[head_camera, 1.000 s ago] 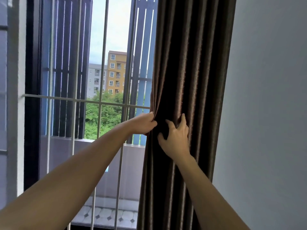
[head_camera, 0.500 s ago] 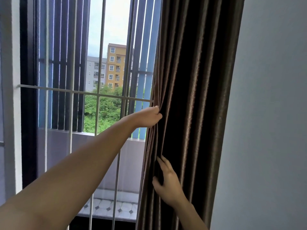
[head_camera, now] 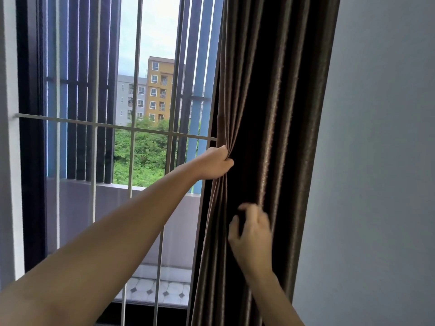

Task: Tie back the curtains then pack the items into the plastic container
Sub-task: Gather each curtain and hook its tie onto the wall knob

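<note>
At the window's right side, the curtain (head_camera: 270,90) hangs bunched in dark folds between the grille (head_camera: 94,124) and the wall (head_camera: 376,161). The left hand (head_camera: 215,164) grips its window-side edge, fingers curled tight round gathered cloth. Below it and just to its right, the right hand (head_camera: 253,231) lies against the folds, fingers bent — blurred, so whether it pinches a fold cannot be told.

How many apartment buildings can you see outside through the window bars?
2. An orange building stands in the middle gap; a grey building sits just left of it, partly behind a bar. Others may be hidden behind the blue slats or the curtain.
</note>
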{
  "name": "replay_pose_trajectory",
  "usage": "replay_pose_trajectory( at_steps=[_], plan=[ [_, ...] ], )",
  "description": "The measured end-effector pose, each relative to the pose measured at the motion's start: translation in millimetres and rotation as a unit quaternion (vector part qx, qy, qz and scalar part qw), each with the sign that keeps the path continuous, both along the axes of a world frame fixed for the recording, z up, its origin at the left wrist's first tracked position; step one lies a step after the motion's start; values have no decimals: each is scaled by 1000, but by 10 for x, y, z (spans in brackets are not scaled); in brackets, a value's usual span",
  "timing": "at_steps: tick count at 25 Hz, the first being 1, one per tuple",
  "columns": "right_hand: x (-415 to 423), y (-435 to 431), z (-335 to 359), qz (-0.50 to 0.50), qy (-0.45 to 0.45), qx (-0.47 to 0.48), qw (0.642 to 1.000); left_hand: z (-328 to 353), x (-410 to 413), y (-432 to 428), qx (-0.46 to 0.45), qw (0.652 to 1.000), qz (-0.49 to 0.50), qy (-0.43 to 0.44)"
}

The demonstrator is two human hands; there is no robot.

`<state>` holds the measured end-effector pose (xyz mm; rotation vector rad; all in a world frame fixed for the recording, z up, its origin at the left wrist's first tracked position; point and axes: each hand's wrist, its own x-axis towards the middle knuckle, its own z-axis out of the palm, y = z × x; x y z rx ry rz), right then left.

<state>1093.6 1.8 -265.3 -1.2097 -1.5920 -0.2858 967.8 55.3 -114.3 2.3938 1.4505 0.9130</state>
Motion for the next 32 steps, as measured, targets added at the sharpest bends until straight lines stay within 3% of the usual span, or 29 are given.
replay_pose_trajectory(
  at_steps=[2, 6, 10, 14, 18, 24, 27, 28, 30, 32],
  plan=[
    [59, 110, 243, -54, 66, 58, 995, -2, -38, -40, -4, 1000, -6, -10],
    [88, 362, 579, -89, 88, -37, 991, -1, -55, -54, -11, 1000, 3, -1],
    [54, 361, 229, -31, 37, -69, 996, -14, -57, -45, -15, 1000, 3, -18],
    [19, 252, -381, 60, 84, -103, 989, -38, -50, -28, -23, 999, -4, -42],
    [-15, 247, -555, 128, 111, -80, 982, -52, 4, -35, -39, 998, -1, -58],
    [-136, 316, -669, 104, 94, -66, 988, -54, 117, -80, -74, 993, -11, -88],
    [-154, 275, -683, 126, 67, -87, 986, -136, 138, -15, 27, 999, 2, -18],
    [-120, 243, -659, 115, 56, -84, 988, -152, 123, 8, 41, 999, 6, -10],
    [-20, 229, -516, 17, 38, 11, 999, -150, 77, 20, 41, 999, 14, -13],
    [91, 253, -192, -58, 103, 109, 987, -151, 59, 12, 43, 999, 17, -11]
  ],
)
